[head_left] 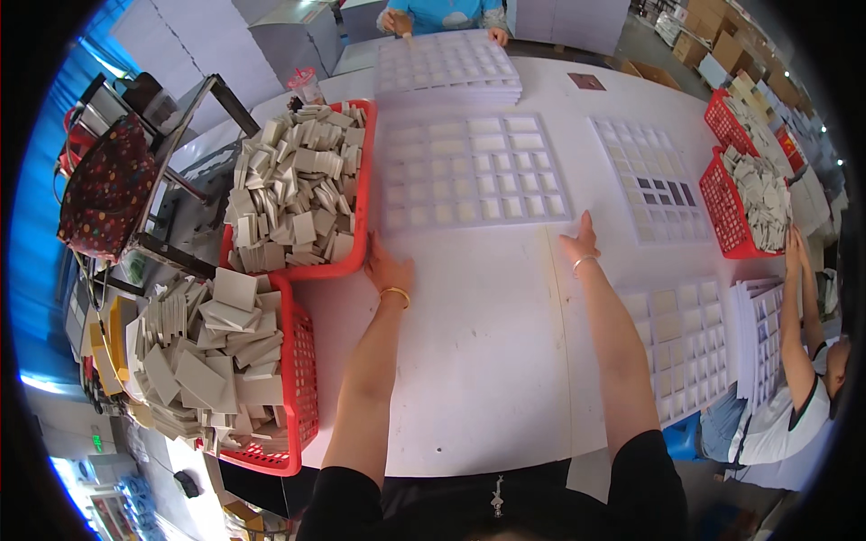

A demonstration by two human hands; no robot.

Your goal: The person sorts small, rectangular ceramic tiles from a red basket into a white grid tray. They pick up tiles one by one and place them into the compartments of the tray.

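Note:
My left hand [389, 272] is beside the near right corner of a red plastic basket [360, 212] heaped with pale flat tiles [304, 171]. Its fingers are apart, with nothing seen in them; whether it touches the basket I cannot tell. My right hand [583, 249] is over the white table, just off the near right corner of a white compartment tray [565, 216]. Its thumb and fingers are spread, holding nothing. That tray lies flat ahead, between and beyond my hands; many of its square cells hold pale pieces, others look bare.
Another red basket [303, 379] of tiles stands nearer, at left. Across the table [478, 361], a person in blue handles a tray stack [451, 93]. At right lie a tray with dark pieces [642, 236] and another tray [642, 311]; a person reaches toward a red basket [722, 203].

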